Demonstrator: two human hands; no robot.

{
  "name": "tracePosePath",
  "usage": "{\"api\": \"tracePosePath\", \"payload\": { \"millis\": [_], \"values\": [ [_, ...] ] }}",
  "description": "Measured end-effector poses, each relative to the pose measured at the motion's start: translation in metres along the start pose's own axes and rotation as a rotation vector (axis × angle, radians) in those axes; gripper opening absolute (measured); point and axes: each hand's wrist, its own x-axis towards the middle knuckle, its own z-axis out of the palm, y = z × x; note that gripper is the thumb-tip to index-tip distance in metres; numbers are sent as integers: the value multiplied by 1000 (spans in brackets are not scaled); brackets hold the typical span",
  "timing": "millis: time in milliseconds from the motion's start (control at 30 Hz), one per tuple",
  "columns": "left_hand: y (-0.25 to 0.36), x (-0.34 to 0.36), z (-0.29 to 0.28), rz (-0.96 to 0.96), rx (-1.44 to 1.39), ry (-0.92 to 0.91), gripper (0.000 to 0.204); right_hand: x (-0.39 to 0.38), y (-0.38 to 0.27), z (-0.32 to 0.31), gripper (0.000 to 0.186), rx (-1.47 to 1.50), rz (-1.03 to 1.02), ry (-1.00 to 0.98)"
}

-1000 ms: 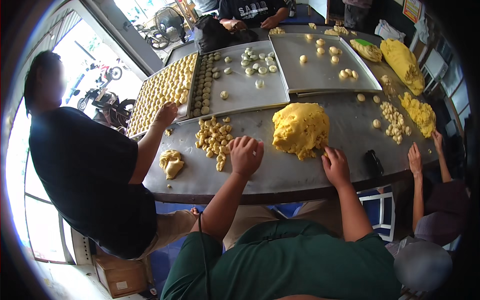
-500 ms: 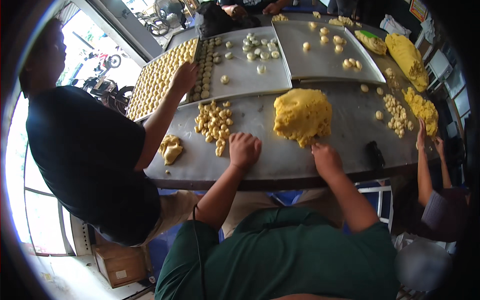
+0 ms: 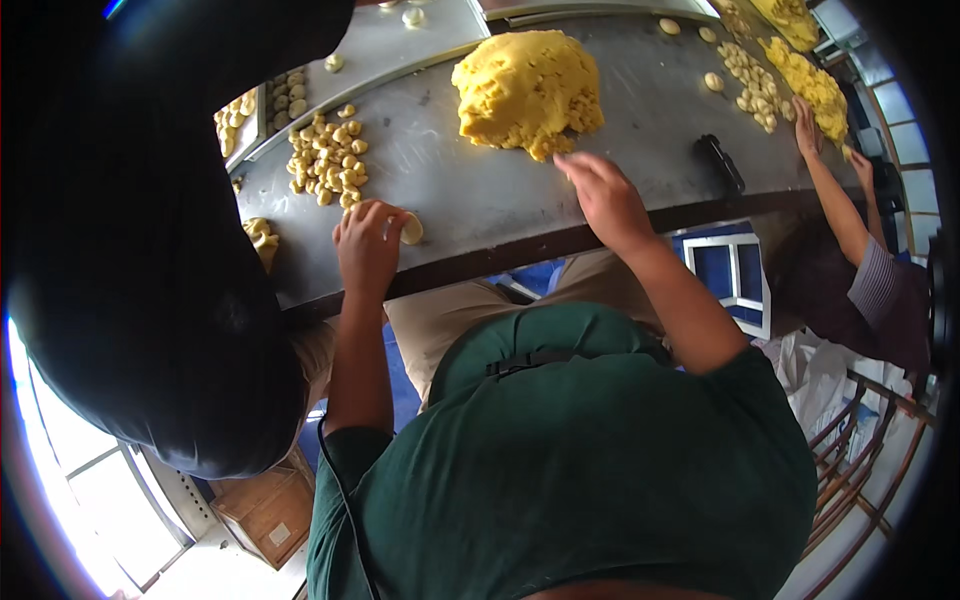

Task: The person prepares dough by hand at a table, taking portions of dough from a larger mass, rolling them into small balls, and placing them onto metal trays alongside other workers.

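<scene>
My left hand (image 3: 368, 245) has its fingers curled at the near edge of a pile of small dough balls (image 3: 328, 160). A flattened pale dough disc (image 3: 412, 229) shows at its thumb side, apparently gripped there. My right hand (image 3: 606, 195) is at the near lower edge of a big crumbly yellow mound (image 3: 525, 92). Its fingers are drawn together with the tips close to the mound; whatever they pinch is too small to make out.
A person in black (image 3: 150, 250) leans in close at my left, partly covering a larger dough lump (image 3: 262, 240). Metal trays (image 3: 400, 45) stand behind. A black object (image 3: 720, 165) lies at right, before more dough balls (image 3: 755, 90) and another person's hands (image 3: 808, 128).
My view has tilted down and shifted. The left hand has gone from a fist on the table to curled fingers beside a dough disc. The person at left has leaned in closer.
</scene>
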Motion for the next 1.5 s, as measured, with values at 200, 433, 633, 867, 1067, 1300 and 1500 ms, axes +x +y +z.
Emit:
{"api": "tracePosePath", "payload": {
  "millis": [200,433,633,867,1067,1300,1500],
  "values": [
    [8,-12,0,-50,-250,-33,22,-7,12,-3,38,12,23,-126],
    [52,-6,-6,-792,-1463,-156,40,-28,43,-31,27,-154,-38,139],
    [88,1,-4,-773,-1683,-374,55,22,-61,-10,25,238,-329,358],
    [92,-1,1,-456,-1428,-417,48,34,-81,24,27,576,-58,80],
    [56,2,6,25,-650,-401,32,32,-137,-4,27,-16,-604,86],
    [68,1,9,40,-638,-261,44,35,-111,4,25,282,-176,-294],
    [72,7,-1,56,-518,-434,52,33,-118,12,19,-4,-549,-64]
  ]
}}
